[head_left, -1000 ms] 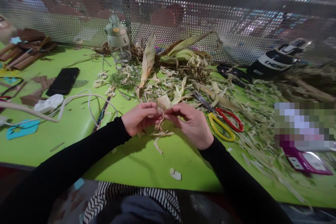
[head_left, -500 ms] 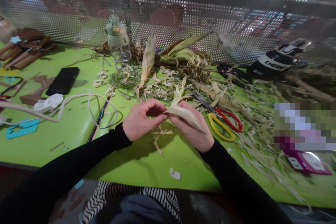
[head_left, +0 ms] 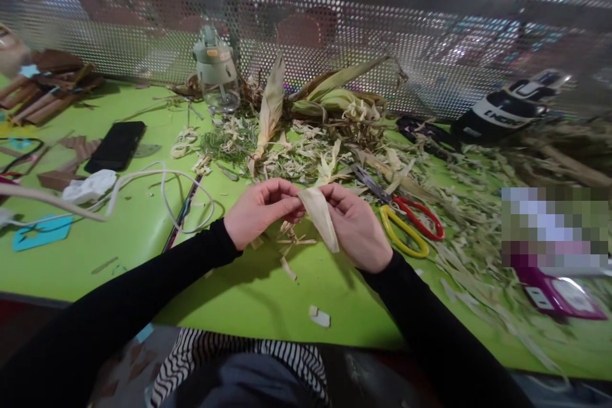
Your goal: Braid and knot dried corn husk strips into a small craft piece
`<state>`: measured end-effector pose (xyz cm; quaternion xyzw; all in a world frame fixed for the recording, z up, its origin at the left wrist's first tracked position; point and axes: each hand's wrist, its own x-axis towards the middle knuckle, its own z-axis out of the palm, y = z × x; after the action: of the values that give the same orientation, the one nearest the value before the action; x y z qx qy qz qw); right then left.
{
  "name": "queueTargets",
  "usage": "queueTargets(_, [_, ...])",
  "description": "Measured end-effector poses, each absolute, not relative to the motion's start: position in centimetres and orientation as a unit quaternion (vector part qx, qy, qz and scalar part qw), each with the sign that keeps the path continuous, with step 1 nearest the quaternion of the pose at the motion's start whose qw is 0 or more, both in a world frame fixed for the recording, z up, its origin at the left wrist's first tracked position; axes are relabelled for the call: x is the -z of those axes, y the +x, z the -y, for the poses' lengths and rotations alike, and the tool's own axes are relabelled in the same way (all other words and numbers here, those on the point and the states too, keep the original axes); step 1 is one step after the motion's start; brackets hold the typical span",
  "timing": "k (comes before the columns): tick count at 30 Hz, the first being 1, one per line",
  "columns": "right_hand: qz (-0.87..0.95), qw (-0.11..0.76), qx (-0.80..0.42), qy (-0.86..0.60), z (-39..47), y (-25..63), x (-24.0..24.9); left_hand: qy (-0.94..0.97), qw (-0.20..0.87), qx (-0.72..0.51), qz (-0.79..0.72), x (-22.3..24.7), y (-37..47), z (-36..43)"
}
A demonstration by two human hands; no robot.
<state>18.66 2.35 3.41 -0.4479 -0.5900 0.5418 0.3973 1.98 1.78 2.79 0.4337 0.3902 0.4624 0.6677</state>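
Note:
A pale strip of corn husk [head_left: 321, 220] hangs between my two hands, over the green table [head_left: 268, 306]. My left hand [head_left: 262, 207] pinches its upper left end between thumb and fingers. My right hand [head_left: 356, 223] is closed on the husk's upper edge from the right; its fingertips are partly hidden behind the strip. Just right of that hand lie scissors [head_left: 404, 229] with one yellow and one red handle loop. Small husk scraps [head_left: 288, 268] rest on the table below my hands. A heap of husk shreds [head_left: 296, 159] spreads out beyond them.
A clear bottle with a green lid [head_left: 217, 73] and a corn husk bundle [head_left: 271, 102] stand by the perforated metal screen [head_left: 143, 44]. Left are a phone [head_left: 116, 146], a power strip [head_left: 90, 187] and a looping cable [head_left: 209, 197]. A black bottle [head_left: 502, 111] lies at right.
The husk strip has swung from lying across my right hand to hanging down between both hands. My left fingers have closed in on its end.

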Motion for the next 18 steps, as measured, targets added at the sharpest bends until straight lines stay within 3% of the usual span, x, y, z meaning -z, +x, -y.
queueTargets(4, [0.602, 0.384, -0.537, -0.449, -2.3, 18.4, -3.1, 0.432, 0.677, -0.455, -0.385, -2.7, 2.2, -1.5])
queueTargets(10, [0.559, 0.423, -0.552, -0.453, -1.9, 17.9, -1.9, 0.579, 0.526, -0.46, -0.42, -2.6, 2.0, -1.2])
queueTargets(18, [0.614, 0.405, -0.541, -0.409, -2.4, 18.7, -2.7, 0.489, 0.621, -0.444, -0.423, -2.7, 1.8, -1.7])
